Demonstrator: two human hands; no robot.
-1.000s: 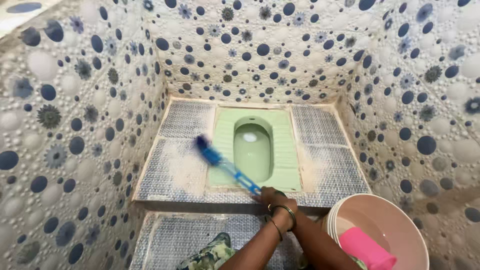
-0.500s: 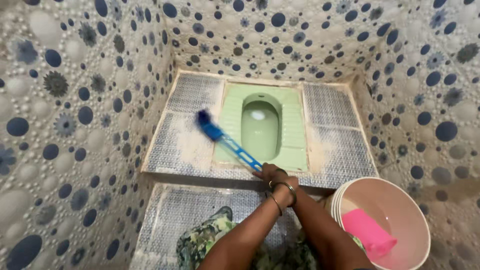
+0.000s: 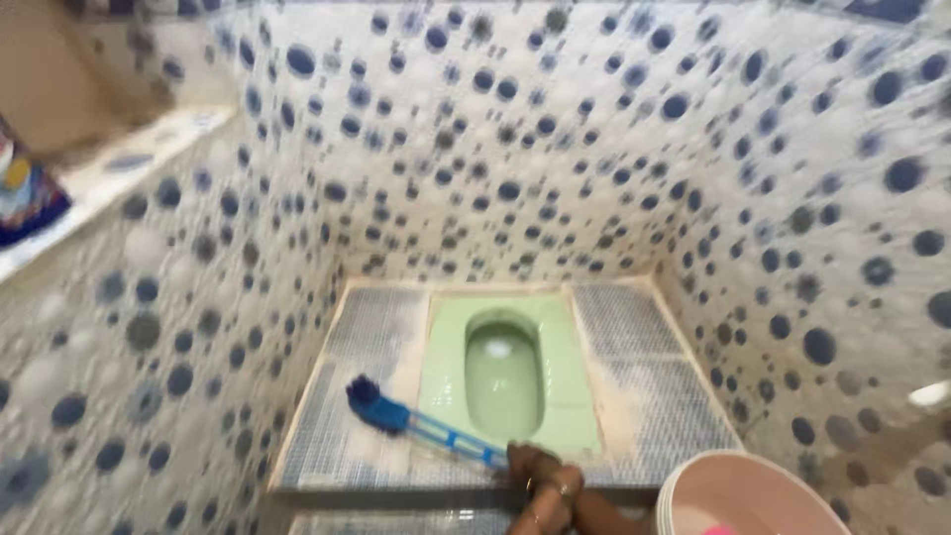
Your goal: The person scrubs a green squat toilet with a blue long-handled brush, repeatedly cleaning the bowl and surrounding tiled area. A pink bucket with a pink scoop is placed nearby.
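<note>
Brush [image 3: 421, 424] work is what shows here: a hand [image 3: 535, 471] at the bottom edge is wrapped tight around the end of the blue brush handle, with fingers curled shut on it. Which hand it is I judge to be the right, but only 1 hand shows and the picture is blurry, so that is not sure. The other hand is out of view. The brush lies low and slanted, its dark bristle head [image 3: 365, 394] resting on the blue tiled step [image 3: 634, 337] just left of the green pan [image 3: 505, 372]. White powder or foam [image 3: 401, 372] sits on the step near the bristles, and more lies on the right side of the pan. A pink bucket [image 3: 693, 485] stands at the bottom right, near the hand. Things could go wrong in a few ways. The step looks wet and soapy, so I think a foot or knee could slip on it. The hand holds only the far end of a long handle, so a hard push could make the brush twist or slide off the step and into the pan. Fast strokes could flick dirty foam up onto the dotted walls [image 3: 495, 149] or the arm. The bucket is close to the elbow, so a big pull back might knock it.
</note>
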